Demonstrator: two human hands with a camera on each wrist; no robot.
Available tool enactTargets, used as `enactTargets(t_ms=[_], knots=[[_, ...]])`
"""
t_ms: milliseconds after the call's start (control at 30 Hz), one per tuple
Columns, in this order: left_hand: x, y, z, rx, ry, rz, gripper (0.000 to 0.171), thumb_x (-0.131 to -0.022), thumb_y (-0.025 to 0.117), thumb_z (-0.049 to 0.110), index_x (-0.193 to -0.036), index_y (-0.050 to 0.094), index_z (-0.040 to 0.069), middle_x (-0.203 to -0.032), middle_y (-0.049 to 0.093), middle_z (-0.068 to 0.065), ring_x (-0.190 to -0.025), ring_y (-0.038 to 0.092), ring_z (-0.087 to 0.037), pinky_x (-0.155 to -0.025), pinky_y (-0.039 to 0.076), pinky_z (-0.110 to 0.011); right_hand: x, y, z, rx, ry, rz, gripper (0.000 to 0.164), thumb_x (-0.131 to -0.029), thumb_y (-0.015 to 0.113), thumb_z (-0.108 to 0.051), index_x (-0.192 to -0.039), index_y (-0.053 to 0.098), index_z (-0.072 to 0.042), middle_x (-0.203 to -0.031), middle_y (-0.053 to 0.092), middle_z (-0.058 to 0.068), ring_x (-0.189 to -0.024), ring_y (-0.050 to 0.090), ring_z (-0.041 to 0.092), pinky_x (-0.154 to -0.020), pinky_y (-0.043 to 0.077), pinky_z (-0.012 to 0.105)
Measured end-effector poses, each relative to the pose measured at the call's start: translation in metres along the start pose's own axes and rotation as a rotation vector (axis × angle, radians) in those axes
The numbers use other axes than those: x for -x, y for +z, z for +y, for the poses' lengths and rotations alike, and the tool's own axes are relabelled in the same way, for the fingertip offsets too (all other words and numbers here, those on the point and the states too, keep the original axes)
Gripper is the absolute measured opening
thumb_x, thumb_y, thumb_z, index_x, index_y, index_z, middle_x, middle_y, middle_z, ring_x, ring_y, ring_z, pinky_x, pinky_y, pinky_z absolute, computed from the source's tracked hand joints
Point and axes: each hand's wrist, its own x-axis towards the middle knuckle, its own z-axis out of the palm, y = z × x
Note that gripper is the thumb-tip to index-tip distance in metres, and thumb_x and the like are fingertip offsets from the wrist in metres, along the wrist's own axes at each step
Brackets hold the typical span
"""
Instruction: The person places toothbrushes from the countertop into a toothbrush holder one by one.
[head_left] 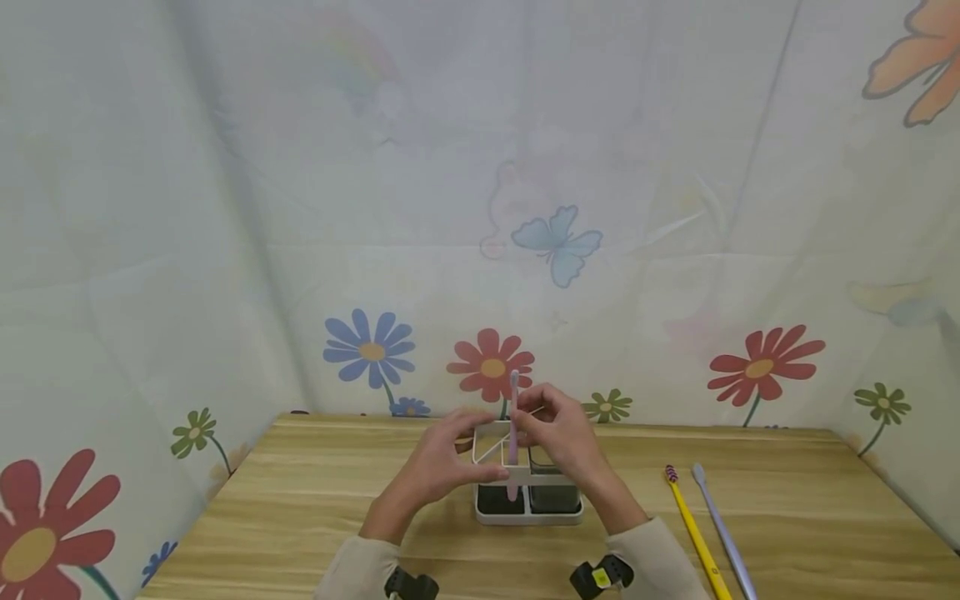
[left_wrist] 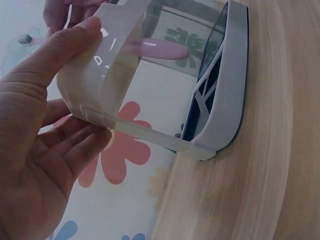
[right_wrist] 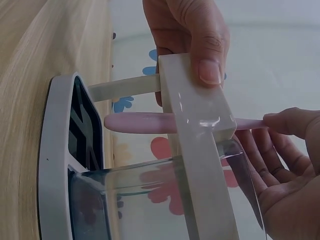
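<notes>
A white toothbrush holder (head_left: 528, 518) with a dark-lined base and a raised top frame stands on the table. My left hand (head_left: 442, 457) grips the left side of that top frame, thumb in front and fingers behind. Between thumb and fingers, my right hand (head_left: 562, 435) pinches a pink toothbrush (head_left: 513, 425) held upright, bristle end up. Its rounded handle (right_wrist: 137, 122) passes down through the top frame, and the handle's lower end hangs above the base in the right wrist view. A clear cup (right_wrist: 140, 200) sits in the holder's right side.
To the right on the wooden table (head_left: 300, 500) lie a yellow toothbrush (head_left: 696, 533) and a pale purple toothbrush (head_left: 722, 527), side by side. A flower-printed curtain (head_left: 420, 208) rises behind the table's back edge.
</notes>
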Motion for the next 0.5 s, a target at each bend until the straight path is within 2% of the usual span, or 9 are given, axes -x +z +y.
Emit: enactTargets(t_ms=[267,500], knots=[[0.0004,0.0002,-0.0005,-0.004,-0.01,-0.001,0.08,-0.083,0.092,0.043,-0.148,0.061,0.007,-0.146,0.058,-0.007,-0.132,0.059,-0.032,-0.107,0.054,-0.048,0.0002,-0.0015,0.0018,0.028,-0.022,-0.026,0.026,-0.099,0.073,0.0,-0.123,0.065,0.006,-0.106,0.065,0.015,-0.089,0.07,0.029,-0.076,0.066,0.034],[-0.0001,-0.0007,0.0004,0.006,-0.019,-0.004,0.079,-0.084,0.092,0.042,-0.148,0.061,0.007,-0.145,0.058,-0.007,-0.133,0.059,-0.032,-0.108,0.053,-0.048,-0.0001,-0.0024,0.0024,0.06,-0.048,-0.061,0.02,-0.101,0.071,-0.005,-0.119,0.067,0.003,-0.106,0.068,0.014,-0.091,0.07,0.028,-0.079,0.066,0.035]])
